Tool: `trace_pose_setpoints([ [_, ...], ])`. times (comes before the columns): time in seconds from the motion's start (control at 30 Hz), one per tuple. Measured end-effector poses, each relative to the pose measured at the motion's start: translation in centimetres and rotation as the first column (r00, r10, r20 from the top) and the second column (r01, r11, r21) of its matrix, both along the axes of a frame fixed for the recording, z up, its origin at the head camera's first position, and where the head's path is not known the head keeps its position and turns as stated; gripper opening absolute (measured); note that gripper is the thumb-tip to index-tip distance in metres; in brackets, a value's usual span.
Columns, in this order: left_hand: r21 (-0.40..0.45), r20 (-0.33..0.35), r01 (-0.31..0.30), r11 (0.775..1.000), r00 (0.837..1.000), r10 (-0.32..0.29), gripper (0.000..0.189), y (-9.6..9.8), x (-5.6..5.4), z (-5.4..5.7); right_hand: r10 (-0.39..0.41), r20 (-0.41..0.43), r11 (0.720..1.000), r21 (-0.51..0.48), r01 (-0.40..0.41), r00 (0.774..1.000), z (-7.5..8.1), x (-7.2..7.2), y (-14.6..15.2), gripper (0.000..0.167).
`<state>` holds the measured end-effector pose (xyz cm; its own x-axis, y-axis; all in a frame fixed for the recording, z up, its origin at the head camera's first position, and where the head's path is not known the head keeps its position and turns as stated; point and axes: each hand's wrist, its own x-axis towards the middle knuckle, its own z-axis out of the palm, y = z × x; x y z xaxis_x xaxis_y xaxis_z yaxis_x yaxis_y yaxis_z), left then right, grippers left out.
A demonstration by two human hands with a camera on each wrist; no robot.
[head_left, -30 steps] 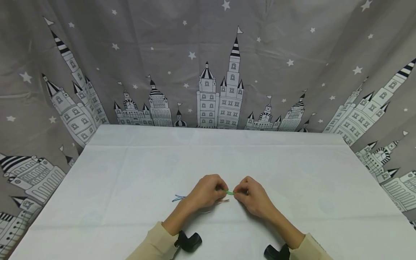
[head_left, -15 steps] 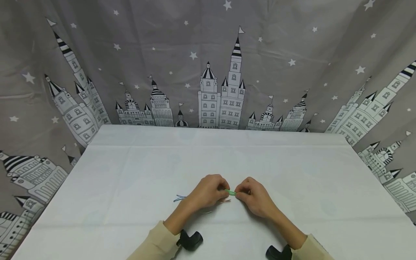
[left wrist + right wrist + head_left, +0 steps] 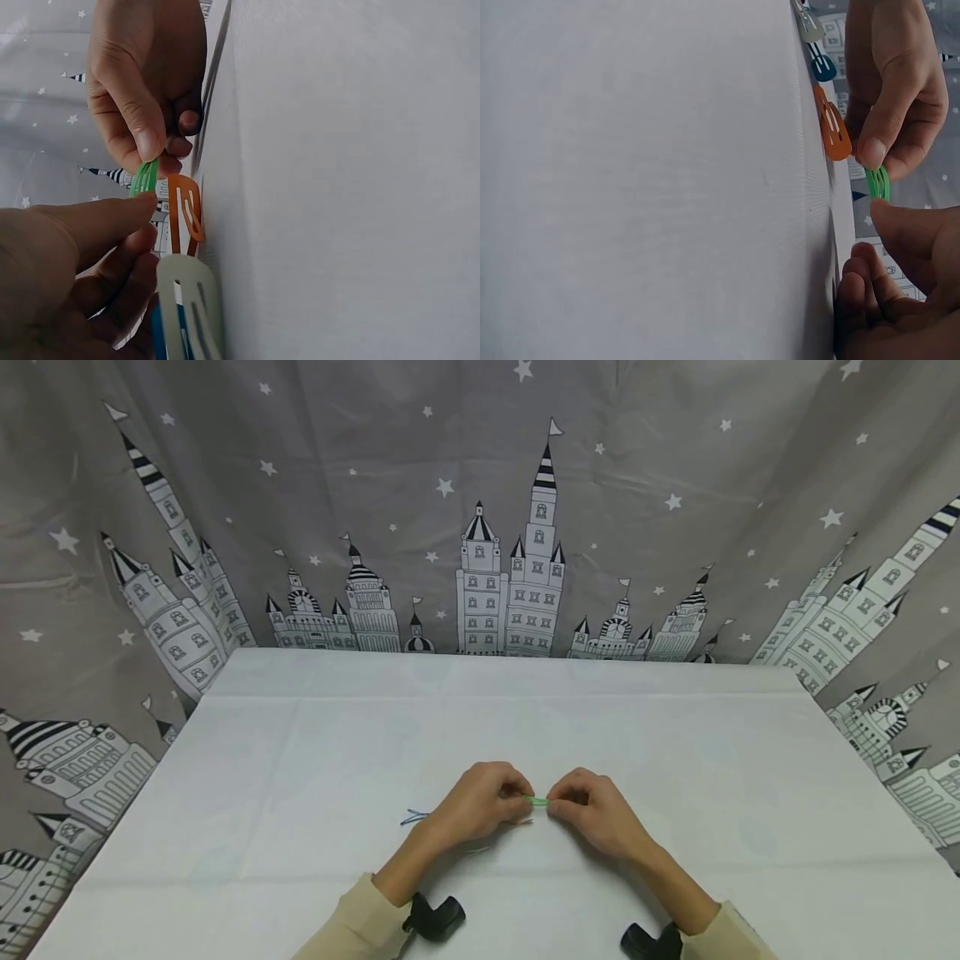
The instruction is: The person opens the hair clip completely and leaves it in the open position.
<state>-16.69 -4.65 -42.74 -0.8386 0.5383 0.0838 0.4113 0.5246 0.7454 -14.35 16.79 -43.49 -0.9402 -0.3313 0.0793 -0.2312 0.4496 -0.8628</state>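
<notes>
A green snap hair clip (image 3: 538, 802) is held above the white table between both hands. My left hand (image 3: 480, 802) pinches one end between thumb and fingers, and my right hand (image 3: 600, 814) pinches the other. Slender green bands with slits between them show in the left wrist view, where fingertips cover both ends of the clip. Beneath and beside the left hand lie an orange hair clip (image 3: 838, 148), a blue one (image 3: 824, 71) and a pale grey-green one (image 3: 812, 31). From the head view, the left hand partly hides these.
A white cloth (image 3: 337, 760) with fold creases covers the table. Behind it hangs a grey curtain (image 3: 375, 443) printed with castles and stars. Black wrist cameras (image 3: 438, 918) sit beneath the beige sleeves (image 3: 360, 920).
My right hand has shifted slightly to the right, away from the left one. More of the green hair clip shows between the fingertips, as two thin strands. The other clips have not moved.
</notes>
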Motion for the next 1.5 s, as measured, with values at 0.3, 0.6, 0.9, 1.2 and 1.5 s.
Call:
trace_pose_setpoints([
  [0.3,0.013,-0.006,0.001,1.000,1.000,-0.001,0.005,-0.3,0.5,0.6,-0.001,0.018,1.000,0.004,0.001,1.000,0.3,0.5,-0.3,0.004],
  [0.6,0.021,-0.008,0.016,1.000,1.000,-0.016,0.004,-0.9,1.4,1.3,0.015,-0.004,1.000,0.002,-0.015,1.000,0.9,1.5,-0.9,0.005],
  [0.9,0.004,-0.025,0.045,0.999,0.999,-0.045,0.004,-1.5,2.1,2.0,0.045,-0.054,0.999,-0.012,-0.045,0.998,1.4,2.6,-1.4,0.010],
  [1.2,0.019,-0.040,0.112,0.994,0.993,-0.111,0.007,-2.3,3.4,2.6,0.095,-0.105,0.994,-0.043,-0.100,0.990,2.0,3.9,-1.8,0.007],
  [1.5,0.044,-0.033,0.144,0.989,0.989,-0.143,0.007,-2.8,4.1,2.8,0.126,-0.171,0.991,-0.013,-0.130,0.977,1.5,4.6,-1.6,0.005],
])
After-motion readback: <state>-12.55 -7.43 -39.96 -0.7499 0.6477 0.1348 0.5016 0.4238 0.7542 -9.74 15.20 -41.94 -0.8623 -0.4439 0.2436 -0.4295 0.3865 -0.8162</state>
